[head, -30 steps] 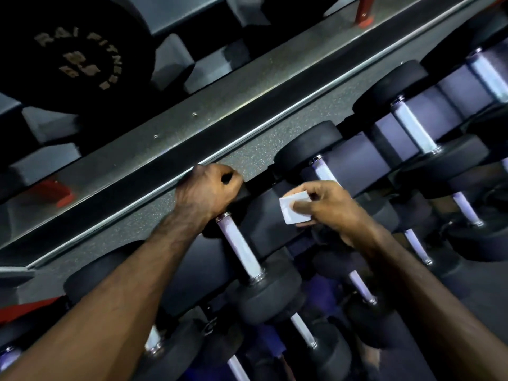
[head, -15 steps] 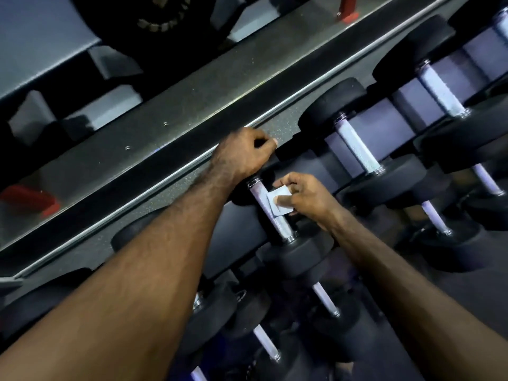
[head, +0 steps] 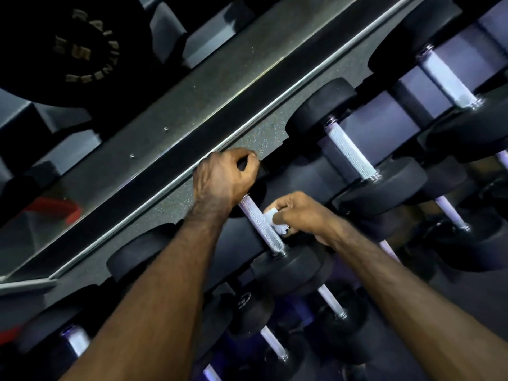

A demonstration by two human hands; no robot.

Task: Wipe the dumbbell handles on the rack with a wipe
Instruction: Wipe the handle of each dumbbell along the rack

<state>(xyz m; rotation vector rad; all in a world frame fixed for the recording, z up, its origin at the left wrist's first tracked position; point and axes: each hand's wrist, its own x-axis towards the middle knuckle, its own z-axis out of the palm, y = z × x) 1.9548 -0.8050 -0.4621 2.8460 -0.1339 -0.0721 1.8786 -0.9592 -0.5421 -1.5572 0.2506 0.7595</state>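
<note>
Knurled silver handle [head: 261, 224] of a black dumbbell [head: 286, 270] on the top tier of the rack [head: 384, 127], about midway along the row. White wipe [head: 276, 221] bunched and pressed against the right side of that handle, roughly at mid-length. Right hand [head: 301, 214] curled around the wipe, fingers folded over it, thumb side toward the handle; wipe mostly hidden under the fingers, only a small crumpled patch showing. Left hand [head: 222, 180] clamped on the dumbbell's far head at the rack's back edge, fingers wrapped over the top of the head, knuckles up, thumb hooked in front; head itself mostly covered, so probably gripping its rim, hard to confirm. Near head of same dumbbell at the rack's front edge, uncovered. Neighbouring dumbbell [head: 354, 158] just to the right on the same tier, handle bare, untouched. More dumbbells further right and on the lower tiers below the forearms, dim and partly blurred. Grey speckled floor strip [head: 247, 138] and metal rail behind the rack. Black weight plate [head: 79, 48] with gold lettering at upper left, well apart from both hands.
</note>
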